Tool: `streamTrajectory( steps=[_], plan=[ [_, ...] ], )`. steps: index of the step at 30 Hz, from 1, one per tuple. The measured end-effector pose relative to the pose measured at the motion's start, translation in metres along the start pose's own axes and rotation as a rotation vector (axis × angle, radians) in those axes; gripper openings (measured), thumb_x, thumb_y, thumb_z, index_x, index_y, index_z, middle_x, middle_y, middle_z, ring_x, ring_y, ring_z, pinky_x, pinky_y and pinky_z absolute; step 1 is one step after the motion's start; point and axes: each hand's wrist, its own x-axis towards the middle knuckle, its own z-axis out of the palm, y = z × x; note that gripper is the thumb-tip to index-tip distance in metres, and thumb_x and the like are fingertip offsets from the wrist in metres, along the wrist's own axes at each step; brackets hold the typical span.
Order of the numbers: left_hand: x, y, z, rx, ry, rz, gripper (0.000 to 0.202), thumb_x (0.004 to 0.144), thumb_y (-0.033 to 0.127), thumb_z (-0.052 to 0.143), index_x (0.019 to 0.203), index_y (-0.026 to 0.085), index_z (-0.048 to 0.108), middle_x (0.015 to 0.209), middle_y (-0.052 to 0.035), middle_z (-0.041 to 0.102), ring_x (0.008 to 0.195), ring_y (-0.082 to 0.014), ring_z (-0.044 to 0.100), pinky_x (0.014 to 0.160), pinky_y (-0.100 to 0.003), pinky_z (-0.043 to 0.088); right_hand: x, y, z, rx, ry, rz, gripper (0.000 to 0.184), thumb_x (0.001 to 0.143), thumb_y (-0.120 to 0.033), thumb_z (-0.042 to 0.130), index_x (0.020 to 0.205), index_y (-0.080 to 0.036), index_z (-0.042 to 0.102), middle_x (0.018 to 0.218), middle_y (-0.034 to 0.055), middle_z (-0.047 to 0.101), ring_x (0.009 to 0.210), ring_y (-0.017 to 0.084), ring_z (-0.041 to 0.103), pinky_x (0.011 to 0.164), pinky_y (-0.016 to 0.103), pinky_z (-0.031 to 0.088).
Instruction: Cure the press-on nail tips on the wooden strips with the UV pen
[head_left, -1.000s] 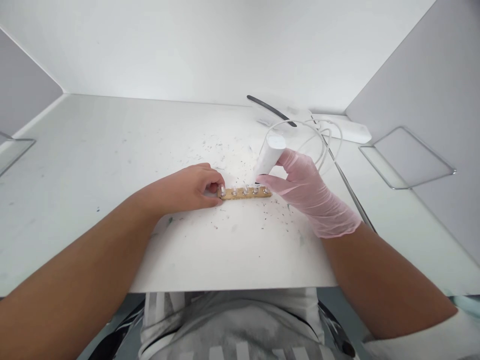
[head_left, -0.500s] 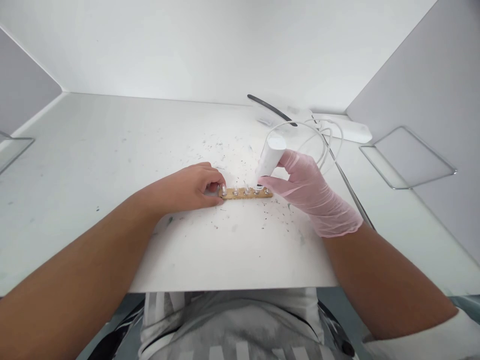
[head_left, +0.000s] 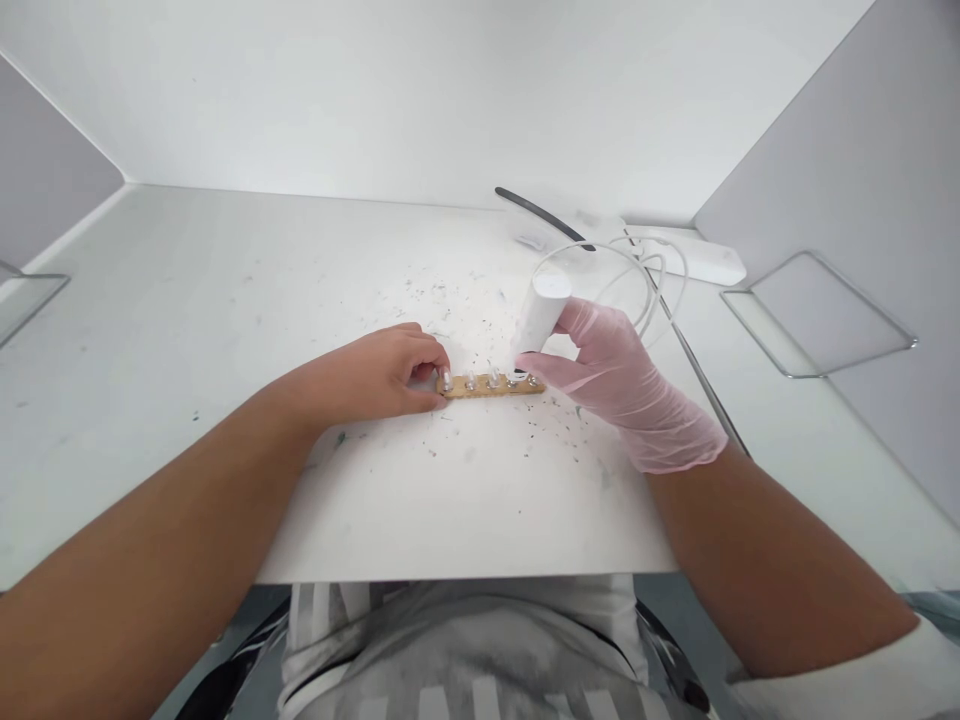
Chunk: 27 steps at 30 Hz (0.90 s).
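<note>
A small wooden stick [head_left: 491, 387] lies flat on the white table [head_left: 225, 300], with several clear nail tips [head_left: 493, 379] standing in a row on it. My bare left hand [head_left: 375, 375] pinches the stick's left end, fingers curled and thumb pressed against it. My right hand [head_left: 619, 380], in a pink glove, is wrapped round a white corded cylindrical tool [head_left: 540, 312]. The tool leans to the lower left, and its tip rests on a nail tip near the stick's right end.
The tool's white cable [head_left: 645, 275] loops back to a white power strip [head_left: 697, 258] at the far right. A dark nail file [head_left: 544, 217] lies behind it. Dark filings speckle the table. Wire frames stand at the left edge [head_left: 30, 300] and right [head_left: 817, 315]. Grey partitions flank the table.
Hardly anything differs. The tool and my right hand have shifted very slightly; my left hand keeps its pinch on the stick.
</note>
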Motion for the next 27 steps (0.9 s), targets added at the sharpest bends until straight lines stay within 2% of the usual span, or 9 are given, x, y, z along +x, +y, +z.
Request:
streamTrajectory(
  steps=[11,27],
  plan=[
    [0.0021,-0.0053,0.0017,0.017,0.028,0.063,0.032,0.081,0.05,0.063,0.097,0.023,0.067,0.089,-0.0036,0.056,0.077,-0.0177,0.054,0.072,-0.034,0.044,0.003,0.0017,-0.0023,-0.017,-0.014,-0.031,0.007,0.076,-0.021,0.068,0.08,-0.021,0.062,0.076,-0.0017,0.067,0.072,0.014,0.062,0.066,0.031,0.049],
    [0.002,-0.0032,-0.0001,0.003,0.025,0.077,0.028,0.08,0.046,0.063,0.094,0.023,0.068,0.086,-0.003,0.055,0.079,-0.0182,0.053,0.071,-0.032,0.043,0.003,0.0033,-0.0035,-0.018,-0.002,-0.06,0.007,0.076,-0.023,0.068,0.08,-0.02,0.063,0.075,-0.0016,0.067,0.071,0.014,0.061,0.066,0.031,0.05]
  ],
)
